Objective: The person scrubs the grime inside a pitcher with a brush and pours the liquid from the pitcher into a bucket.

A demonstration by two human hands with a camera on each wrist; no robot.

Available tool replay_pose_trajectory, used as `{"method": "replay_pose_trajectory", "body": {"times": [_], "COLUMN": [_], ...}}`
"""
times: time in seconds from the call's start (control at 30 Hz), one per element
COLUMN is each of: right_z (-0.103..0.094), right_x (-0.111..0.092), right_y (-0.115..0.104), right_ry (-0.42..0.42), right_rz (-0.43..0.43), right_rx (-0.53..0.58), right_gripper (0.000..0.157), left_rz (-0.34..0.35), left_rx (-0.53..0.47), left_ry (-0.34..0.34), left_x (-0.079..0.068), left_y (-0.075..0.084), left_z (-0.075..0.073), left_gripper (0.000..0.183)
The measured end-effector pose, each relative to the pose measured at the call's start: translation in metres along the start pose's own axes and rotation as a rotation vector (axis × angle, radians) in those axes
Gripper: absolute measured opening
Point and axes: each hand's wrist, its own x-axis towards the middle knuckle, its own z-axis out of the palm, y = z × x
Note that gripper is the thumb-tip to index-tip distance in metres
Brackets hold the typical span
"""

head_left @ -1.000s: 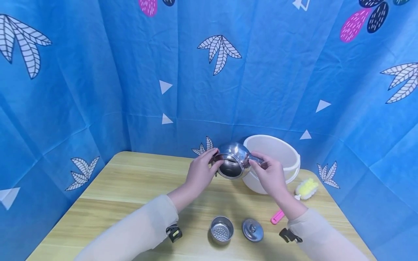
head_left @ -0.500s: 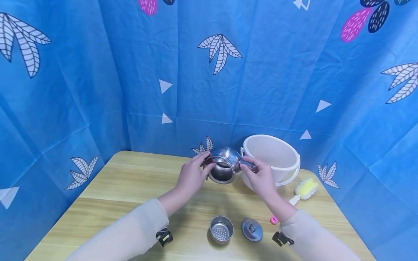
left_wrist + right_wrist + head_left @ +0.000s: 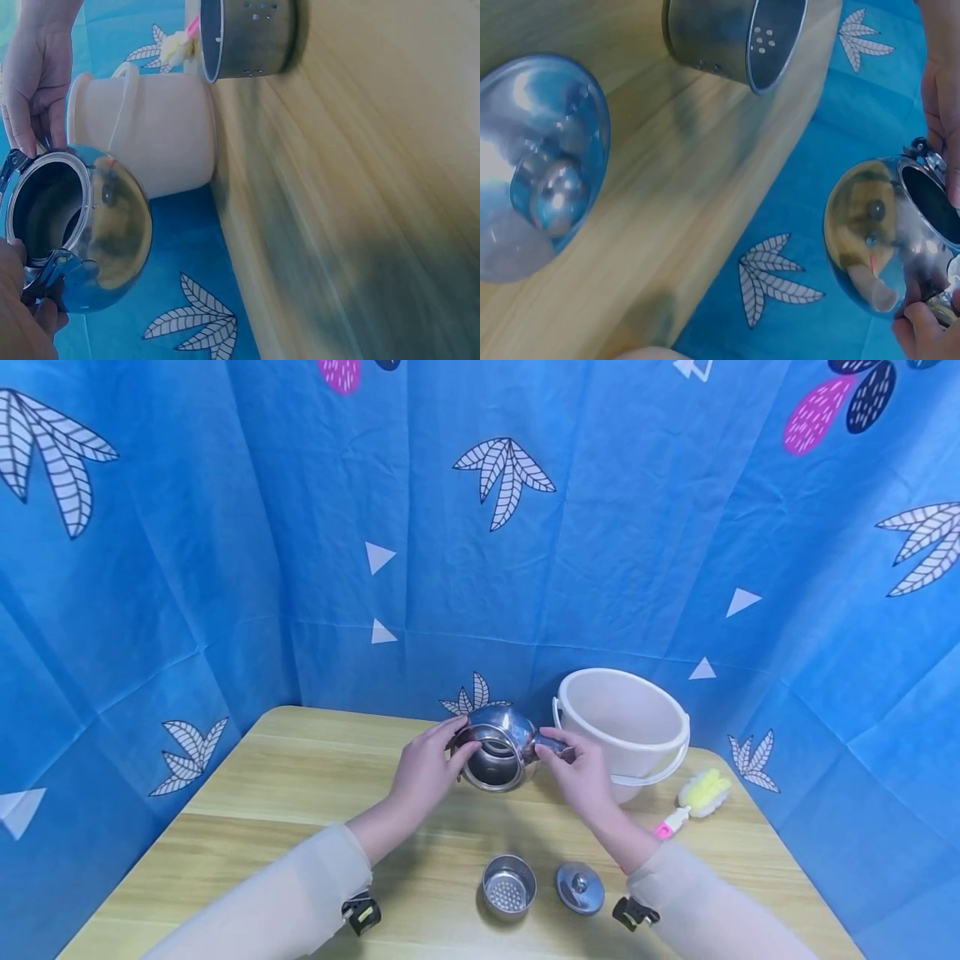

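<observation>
A shiny steel teapot point(image 3: 506, 725) is lifted above the table, tilted so its round mouth faces me. My left hand point(image 3: 427, 767) holds its left side, thumb at the rim. My right hand point(image 3: 581, 772) pinches the dark part jutting from its right side; whether that is spout or handle I cannot tell. The left wrist view shows the open teapot point(image 3: 116, 225) with metal lugs beside the mouth. Below the hands stand a perforated steel strainer cup point(image 3: 508, 887) and a round lid point(image 3: 579, 888) with a knob.
A white bucket point(image 3: 652, 760) with a side handle stands at the back right. Beside it lies a sponge brush point(image 3: 703, 793), its pink handle partly behind my right forearm. Blue patterned cloth point(image 3: 480, 568) hangs around the wooden table point(image 3: 300, 793).
Both hands have carried the teapot left and slightly down, away from the bucket. The strainer cup, lid and bucket have stayed in place.
</observation>
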Motion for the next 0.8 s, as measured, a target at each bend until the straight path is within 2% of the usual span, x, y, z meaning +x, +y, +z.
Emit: {"method": "replay_pose_trajectory", "body": {"times": [0.53,0.8], "right_z": [0.024,0.037], "right_x": [-0.004,-0.007], "right_y": [-0.001,0.0], "right_ry": [-0.059,-0.077], "right_rz": [0.063,0.095], "right_rx": [0.078,0.095], "right_gripper": [0.025,0.022], "left_rz": [-0.041,-0.039], "left_rx": [0.062,0.074], "left_ry": [-0.036,-0.043], "left_x": [-0.011,-0.017], "left_y": [-0.018,-0.029], "left_z": [-0.014,-0.019], "left_gripper": [0.049,0.046]}}
